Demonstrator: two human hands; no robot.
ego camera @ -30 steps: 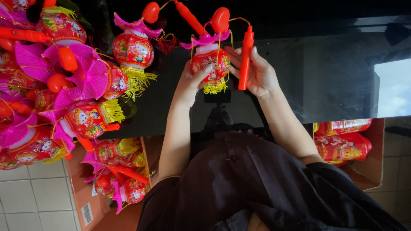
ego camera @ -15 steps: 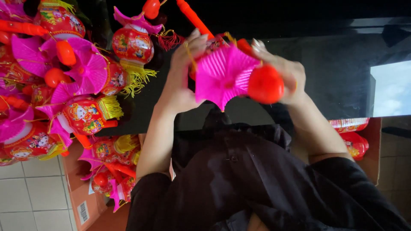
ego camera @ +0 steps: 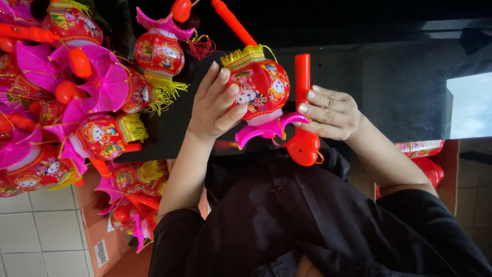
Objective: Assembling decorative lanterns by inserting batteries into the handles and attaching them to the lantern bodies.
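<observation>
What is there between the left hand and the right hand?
In the head view, a red lantern with a pink base lies between them. The left hand holds its side; the right hand grips the red stick beside it.

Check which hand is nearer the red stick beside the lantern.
Right. The right hand grips the red stick, fingers wrapped around it. The left hand cups the far side of the lantern, which sits between it and the stick.

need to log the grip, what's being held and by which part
A red toy lantern: the left hand grips its round body from the side; the right hand holds its red handle stick.
</observation>
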